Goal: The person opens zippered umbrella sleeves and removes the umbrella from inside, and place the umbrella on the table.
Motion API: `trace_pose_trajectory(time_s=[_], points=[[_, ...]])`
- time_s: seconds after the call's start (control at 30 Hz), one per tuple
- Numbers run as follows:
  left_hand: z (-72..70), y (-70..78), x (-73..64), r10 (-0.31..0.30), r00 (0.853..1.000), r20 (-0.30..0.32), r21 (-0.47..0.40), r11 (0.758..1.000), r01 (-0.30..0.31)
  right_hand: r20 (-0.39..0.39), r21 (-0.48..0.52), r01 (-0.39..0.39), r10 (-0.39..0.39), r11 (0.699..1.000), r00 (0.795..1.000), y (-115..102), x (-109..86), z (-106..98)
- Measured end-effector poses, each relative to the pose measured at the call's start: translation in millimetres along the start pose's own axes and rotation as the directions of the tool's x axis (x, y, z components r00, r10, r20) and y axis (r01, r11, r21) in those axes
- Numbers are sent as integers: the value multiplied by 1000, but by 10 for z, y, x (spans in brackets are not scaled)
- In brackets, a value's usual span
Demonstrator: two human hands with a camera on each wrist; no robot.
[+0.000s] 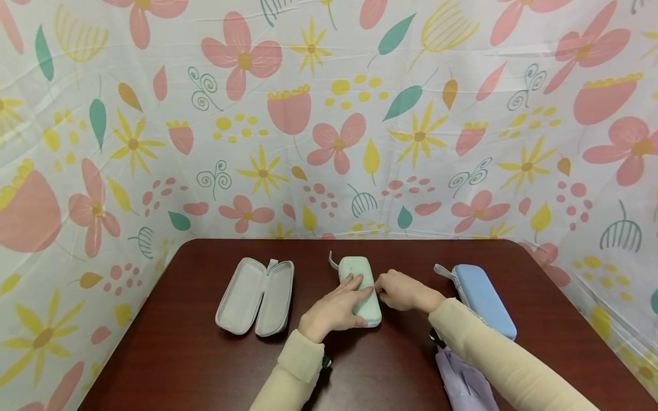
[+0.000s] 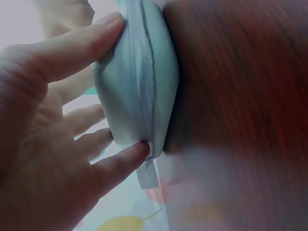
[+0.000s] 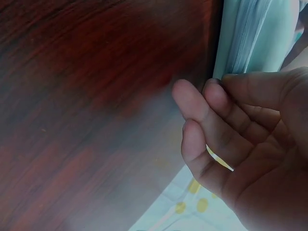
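Table, head view: dark red-brown wooden table [image 1: 169,342] with rounded far corners; its far edge runs along creased flowered cloth [image 1: 329,200].
Gaps, head view: wood shows between 3 cases, wider left of the middle case than under the right forearm.
Grey case, head view: grey case [image 1: 240,297] lies open at left, 2 lined halves facing up.
Green case, head view: pale green case [image 1: 369,306], a closed rounded oblong, lies mid-table.
Blue case, head view: smooth blue case [image 1: 483,299] lies closed at right, near folded purple fabric [image 1: 465,377].
Left hand, left wrist view: left hand [image 1: 334,308] lies spread, fingers nearly straight, touching the green case; its woven zip [image 2: 139,72] ends by a short strap [image 2: 148,177].
Right hand, right wrist view: right hand [image 1: 403,289] has curled fingers, thumb and fingertip meeting at the green case's zipped side; cannot tell whether they pinch anything.
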State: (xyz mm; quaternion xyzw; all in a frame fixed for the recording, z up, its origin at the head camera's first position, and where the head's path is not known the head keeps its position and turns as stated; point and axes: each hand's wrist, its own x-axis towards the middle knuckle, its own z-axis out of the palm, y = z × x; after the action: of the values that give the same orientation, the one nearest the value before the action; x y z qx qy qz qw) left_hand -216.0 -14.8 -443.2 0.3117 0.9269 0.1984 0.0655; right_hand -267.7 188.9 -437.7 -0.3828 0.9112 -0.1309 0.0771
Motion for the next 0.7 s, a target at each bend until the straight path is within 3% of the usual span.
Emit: trace_pose_trajectory(time_s=[0.37,0.57,0.7], points=[[109,41,60,-107,990,-91,7,994,108,-12,23,35,-35,999,999,3,-104,13],[106,32,89,-73,992,-108,63,995,80,-7,46,46,-46,998,999,24,-130,18],[31,23,129,-21,993,-119,160,986,40,5,50,41,-41,998,999,45,-129,33]])
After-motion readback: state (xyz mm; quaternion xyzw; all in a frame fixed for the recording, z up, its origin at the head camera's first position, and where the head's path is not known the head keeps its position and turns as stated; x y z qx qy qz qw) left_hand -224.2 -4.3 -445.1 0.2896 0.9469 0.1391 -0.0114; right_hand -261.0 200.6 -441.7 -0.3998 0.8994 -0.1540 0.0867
